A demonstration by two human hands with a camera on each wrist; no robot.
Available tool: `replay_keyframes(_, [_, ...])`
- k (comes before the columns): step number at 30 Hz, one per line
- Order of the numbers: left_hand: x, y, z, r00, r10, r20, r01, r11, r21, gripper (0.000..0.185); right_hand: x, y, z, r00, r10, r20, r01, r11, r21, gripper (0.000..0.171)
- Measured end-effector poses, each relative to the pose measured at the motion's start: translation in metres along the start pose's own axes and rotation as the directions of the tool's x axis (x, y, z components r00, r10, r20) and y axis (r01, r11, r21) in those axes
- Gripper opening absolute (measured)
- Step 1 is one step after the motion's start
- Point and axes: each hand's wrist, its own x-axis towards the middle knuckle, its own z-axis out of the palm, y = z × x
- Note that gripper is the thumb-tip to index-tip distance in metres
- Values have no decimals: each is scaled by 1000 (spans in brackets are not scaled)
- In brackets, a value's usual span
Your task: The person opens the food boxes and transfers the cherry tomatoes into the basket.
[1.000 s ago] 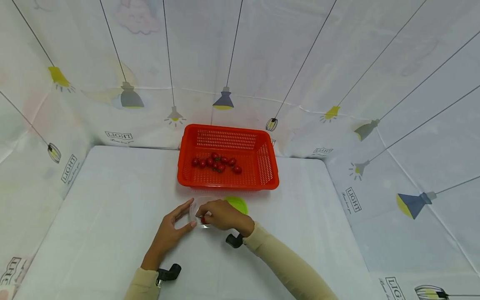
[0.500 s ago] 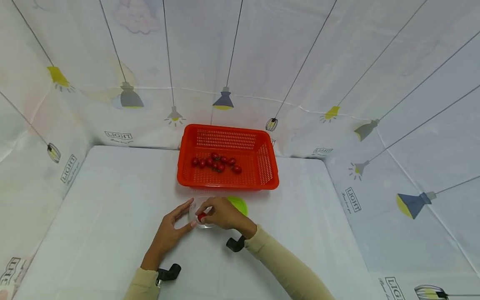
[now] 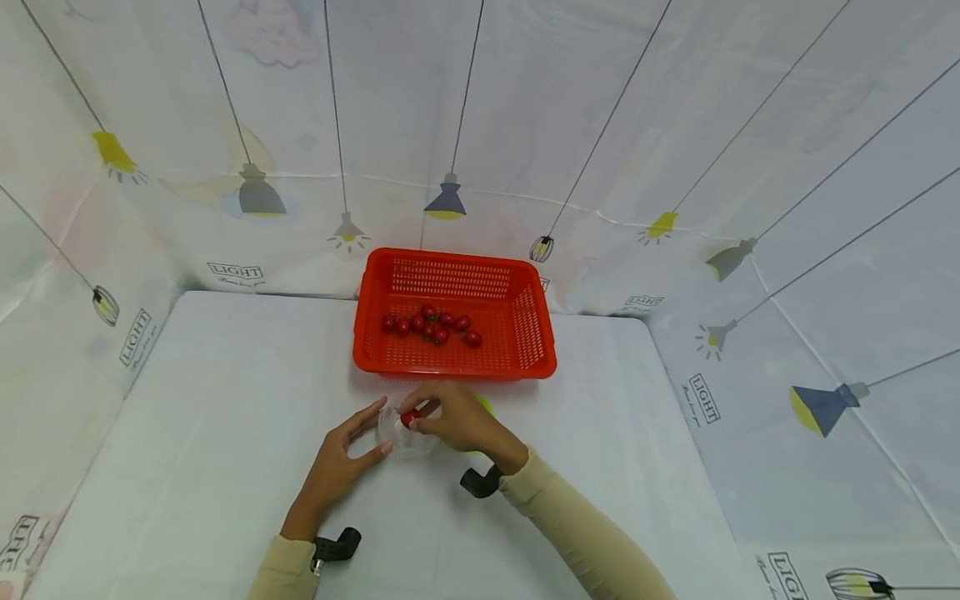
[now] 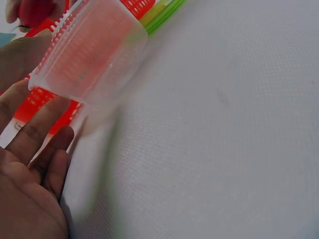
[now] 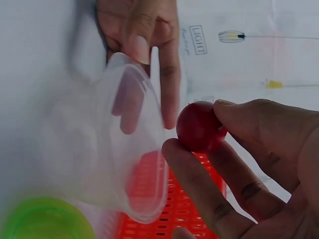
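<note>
A round red cherry tomato [image 5: 201, 127] is pinched between the thumb and fingertips of my right hand [image 3: 461, 421]. In the head view this tomato [image 3: 408, 418] is just above a small clear plastic container [image 3: 411, 443]. My left hand [image 3: 337, 471] spreads its thumb and fingers along the container's left side. Its fingertips touch the rim, and in the left wrist view the clear container [image 4: 94, 55] stands past the extended fingers. A bright green lid [image 5: 47, 221] lies beside the container, mostly hidden under my right hand in the head view.
A red slotted basket [image 3: 517, 321] stands behind the container at the back of the white table [image 3: 247, 400]. Several cherry tomatoes [image 3: 441, 335] lie on its floor. A white sheet printed with lamps [image 3: 450, 125] hangs around the table's back and sides.
My right hand has lifted the cherry tomato up out of the container, moving slightly away and to the right. My left hand has stayed in place at the container.
</note>
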Motion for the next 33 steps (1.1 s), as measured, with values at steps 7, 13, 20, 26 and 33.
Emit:
replay_keyframes(7, [-1, -2, 0, 1000, 4, 2, -4, 1000, 1, 72, -4, -5, -20, 999, -8, -32, 10, 998, 60, 24])
replay_keyframes(13, [-2, -2, 0, 1000, 23, 0, -23, 999, 22, 72, -2, -2, -49, 991, -50, -120, 63, 993, 104, 22])
replay_keyframes(20, [-1, 0, 2, 1000, 15, 1, -15, 1000, 16, 70, 2, 7, -78, 980, -47, -195, 77, 986, 147, 24])
replay_keyframes(26, [0, -3, 2, 1000, 25, -4, -24, 999, 39, 70, 11, 15, -91, 972, -22, -236, 57, 988, 142, 27])
replay_keyframes(33, [0, -2, 1, 1000, 27, -7, -27, 999, 22, 71, 27, 28, -111, 953, 36, -301, 9, 989, 147, 29])
